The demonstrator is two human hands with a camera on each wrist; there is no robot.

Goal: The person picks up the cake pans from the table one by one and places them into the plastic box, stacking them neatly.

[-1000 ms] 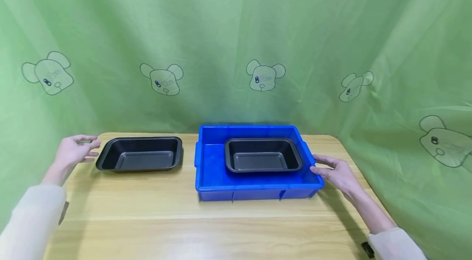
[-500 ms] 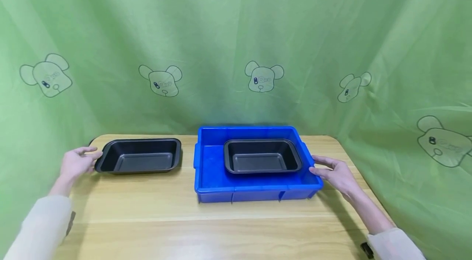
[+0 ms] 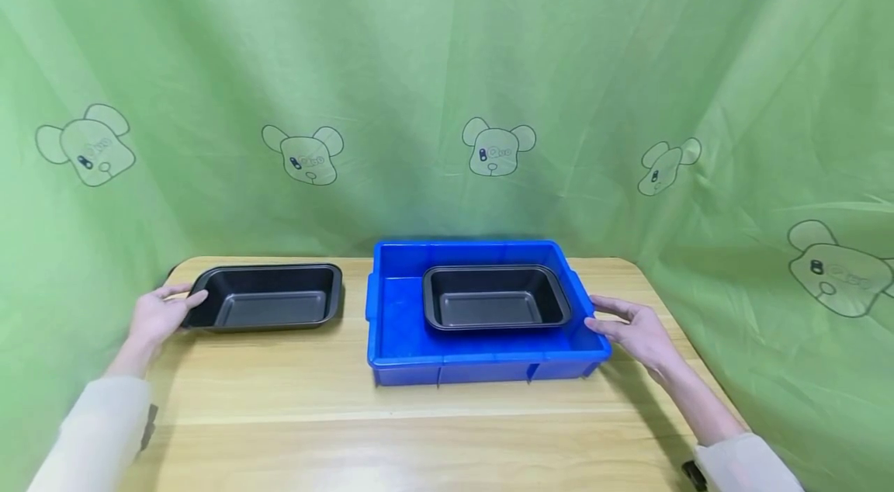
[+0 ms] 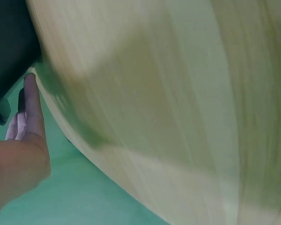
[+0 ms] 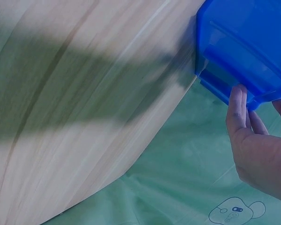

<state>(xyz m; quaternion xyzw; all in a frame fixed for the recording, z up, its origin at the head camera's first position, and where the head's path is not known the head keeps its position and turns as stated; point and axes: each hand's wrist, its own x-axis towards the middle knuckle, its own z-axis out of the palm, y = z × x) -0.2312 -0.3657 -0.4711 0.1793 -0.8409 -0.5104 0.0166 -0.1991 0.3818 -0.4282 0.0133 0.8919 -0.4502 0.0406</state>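
A black loaf pan [image 3: 268, 298] rests on the table at the left. My left hand [image 3: 159, 317] is at its left end, thumb over the rim and fingers along the outside; in the left wrist view those fingers reach up under the pan's dark edge. To the right stands a shallow blue plastic bin [image 3: 394, 369], with a second black loaf pan [image 3: 497, 307] lying inside it, toward the bin's right side. My right hand [image 3: 639, 329] holds the bin's right side by the rim, fingers at the outer handle ledge, as the right wrist view also shows.
The light wooden table [image 3: 335, 430] has rounded far corners. A green curtain [image 3: 405, 88] printed with bear heads hangs behind it and on both sides. Bare tabletop separates the left pan from the bin and extends in front of both.
My left hand has come right and down onto the left pan's end, and its thumb now lies over the rim. The right hand keeps its place on the bin.
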